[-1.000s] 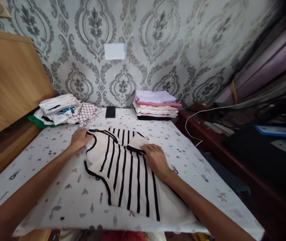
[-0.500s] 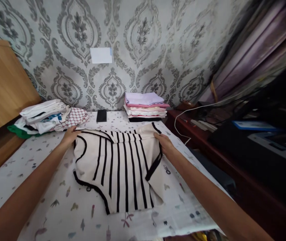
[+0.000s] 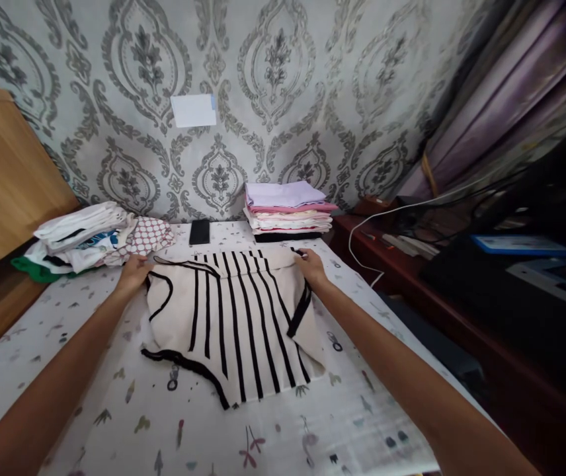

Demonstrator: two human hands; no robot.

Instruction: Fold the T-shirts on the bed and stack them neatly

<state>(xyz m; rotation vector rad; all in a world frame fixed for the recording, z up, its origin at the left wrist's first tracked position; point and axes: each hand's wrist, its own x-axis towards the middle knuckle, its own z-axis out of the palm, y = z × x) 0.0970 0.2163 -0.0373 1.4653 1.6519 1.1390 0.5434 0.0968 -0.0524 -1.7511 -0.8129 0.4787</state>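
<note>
A cream knit top (image 3: 250, 324) with black stripes and black trim lies spread on the patterned white sheet (image 3: 139, 449). At its far left corner, my left hand (image 3: 135, 270) pinches the edge of the fabric. My right hand (image 3: 311, 268) grips the far right corner, its fingers closed on the cloth. Along the far side, between both hands, a band of the top is folded over. The near left edge curves, and the right side shows a turned-over flap with a black border.
Behind my left hand is a loose pile of clothes (image 3: 82, 235). A black phone (image 3: 200, 232) lies near the wall, left of a neat folded stack (image 3: 287, 208). To the right are a dark red table (image 3: 362, 244), a white cable (image 3: 350, 241) and a laptop-like dark object (image 3: 511, 291).
The top has shifted slightly away from me, its near hem now farther off. My right hand has moved a little left and away, still holding the cloth; my left hand moved slightly left.
</note>
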